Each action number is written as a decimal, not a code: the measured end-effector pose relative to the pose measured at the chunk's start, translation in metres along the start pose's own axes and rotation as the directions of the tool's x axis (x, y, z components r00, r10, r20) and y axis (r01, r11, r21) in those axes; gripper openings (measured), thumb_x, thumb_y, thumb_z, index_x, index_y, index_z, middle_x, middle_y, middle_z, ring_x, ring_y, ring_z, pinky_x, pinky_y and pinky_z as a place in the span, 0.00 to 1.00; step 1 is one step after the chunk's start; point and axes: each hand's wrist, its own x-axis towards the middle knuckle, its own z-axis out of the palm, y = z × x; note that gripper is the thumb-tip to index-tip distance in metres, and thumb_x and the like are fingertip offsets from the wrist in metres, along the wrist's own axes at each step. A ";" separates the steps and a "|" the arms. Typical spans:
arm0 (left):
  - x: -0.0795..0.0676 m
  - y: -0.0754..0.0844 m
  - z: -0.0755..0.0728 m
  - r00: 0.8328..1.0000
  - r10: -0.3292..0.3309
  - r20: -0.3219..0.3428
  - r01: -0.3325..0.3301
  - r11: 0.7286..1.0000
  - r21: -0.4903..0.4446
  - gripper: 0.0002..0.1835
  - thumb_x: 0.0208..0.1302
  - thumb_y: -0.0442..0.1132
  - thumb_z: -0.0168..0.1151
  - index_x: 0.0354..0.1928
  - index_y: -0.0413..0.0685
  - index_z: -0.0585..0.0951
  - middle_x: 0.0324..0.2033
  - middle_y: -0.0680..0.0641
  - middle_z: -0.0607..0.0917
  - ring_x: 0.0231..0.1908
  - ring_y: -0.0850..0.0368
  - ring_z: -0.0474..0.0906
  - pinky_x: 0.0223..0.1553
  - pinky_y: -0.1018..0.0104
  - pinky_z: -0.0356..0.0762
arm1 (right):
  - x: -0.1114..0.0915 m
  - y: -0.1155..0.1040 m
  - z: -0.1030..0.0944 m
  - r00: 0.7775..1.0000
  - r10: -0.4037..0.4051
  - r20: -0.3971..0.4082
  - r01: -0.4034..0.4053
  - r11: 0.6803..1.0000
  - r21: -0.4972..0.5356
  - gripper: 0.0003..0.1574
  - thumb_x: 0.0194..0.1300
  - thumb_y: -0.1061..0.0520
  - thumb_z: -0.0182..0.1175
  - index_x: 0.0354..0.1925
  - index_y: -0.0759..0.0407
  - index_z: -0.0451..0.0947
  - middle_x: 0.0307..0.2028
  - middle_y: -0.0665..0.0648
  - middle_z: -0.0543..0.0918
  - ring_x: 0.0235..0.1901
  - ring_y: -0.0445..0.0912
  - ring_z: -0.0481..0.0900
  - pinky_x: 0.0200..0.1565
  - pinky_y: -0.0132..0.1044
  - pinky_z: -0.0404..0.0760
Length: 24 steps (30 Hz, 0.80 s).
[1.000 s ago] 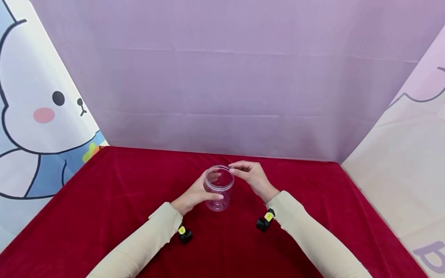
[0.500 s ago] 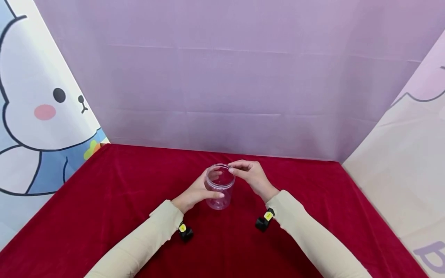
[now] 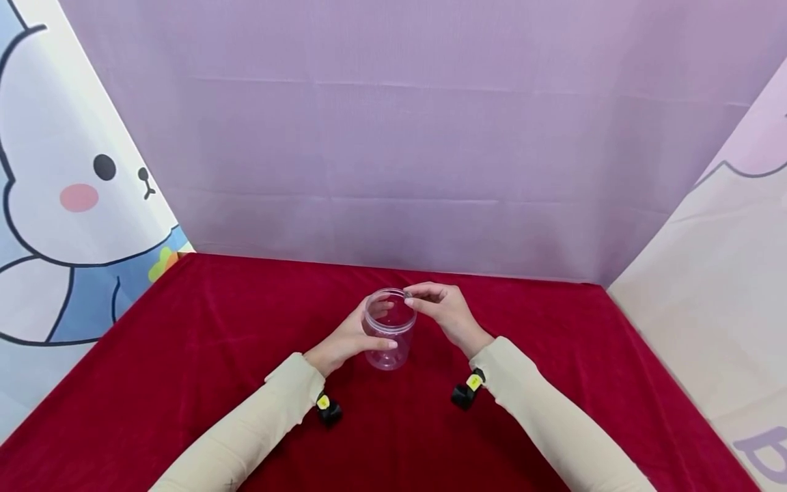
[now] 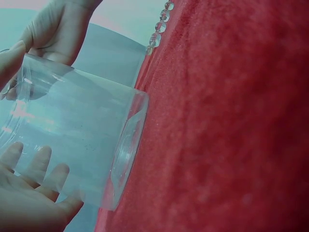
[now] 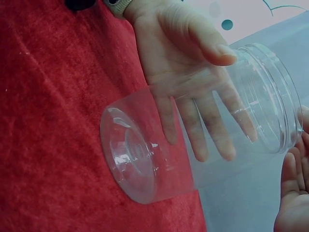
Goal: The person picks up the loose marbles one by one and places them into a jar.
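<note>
A clear, lidless plastic jar [image 3: 387, 352] stands upright or nearly so, held above or on the red cloth; whether its base touches is hard to tell. My left hand [image 3: 353, 335] grips its side, thumb across the front and fingers spread behind. Through the clear wall these fingers [image 5: 210, 125] show in the right wrist view. At the right of the rim, my right hand [image 3: 445, 311] pinches with thumb and forefinger. A tiny greyish spot sits at those fingertips, too small to tell apart from the rim. Nothing shows inside the jar.
Red velvet cloth [image 3: 246, 307] covers the table. A pale purple curtain [image 3: 399, 137] rises behind it, with printed panels [image 3: 80, 239] at the sides. A row of clear beads [image 4: 157, 34] appears by the cloth's edge in the left wrist view.
Both hands keep their hold on the jar with hardly any movement. The head view has tipped slightly, shifting the scene a few pixels.
</note>
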 end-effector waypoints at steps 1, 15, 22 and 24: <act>0.000 0.000 0.000 1.000 0.001 0.000 -0.001 1.000 0.001 0.45 0.51 0.35 0.70 0.67 0.62 0.57 0.65 0.49 0.65 0.65 0.51 0.59 0.62 0.48 0.64 | 0.000 0.000 0.000 1.000 0.000 -0.001 0.000 1.000 0.001 0.18 0.58 0.62 0.65 0.47 0.70 0.80 0.42 0.58 0.85 0.42 0.43 0.81 0.45 0.34 0.80; 0.001 0.001 -0.002 1.000 -0.011 0.004 0.011 1.000 0.008 0.46 0.51 0.36 0.71 0.68 0.61 0.56 0.66 0.48 0.64 0.66 0.49 0.58 0.62 0.49 0.65 | 0.002 0.003 0.000 1.000 -0.016 0.001 0.016 1.000 0.024 0.19 0.58 0.62 0.65 0.47 0.70 0.79 0.41 0.54 0.86 0.42 0.43 0.81 0.45 0.33 0.80; 0.000 -0.001 -0.002 1.000 -0.011 0.010 0.011 1.000 0.012 0.45 0.52 0.35 0.69 0.69 0.61 0.55 0.66 0.47 0.64 0.66 0.48 0.57 0.61 0.48 0.64 | 0.000 0.006 0.000 1.000 -0.008 -0.002 0.008 0.999 0.047 0.19 0.58 0.65 0.64 0.48 0.72 0.78 0.41 0.56 0.85 0.43 0.43 0.80 0.46 0.33 0.79; 0.000 0.000 -0.001 1.000 -0.011 0.011 0.011 1.000 0.014 0.45 0.52 0.34 0.69 0.68 0.62 0.55 0.67 0.46 0.63 0.66 0.47 0.57 0.61 0.47 0.65 | 0.001 0.006 0.000 1.000 -0.012 0.000 0.012 0.999 0.042 0.19 0.58 0.65 0.64 0.48 0.73 0.78 0.41 0.56 0.85 0.43 0.43 0.80 0.46 0.33 0.79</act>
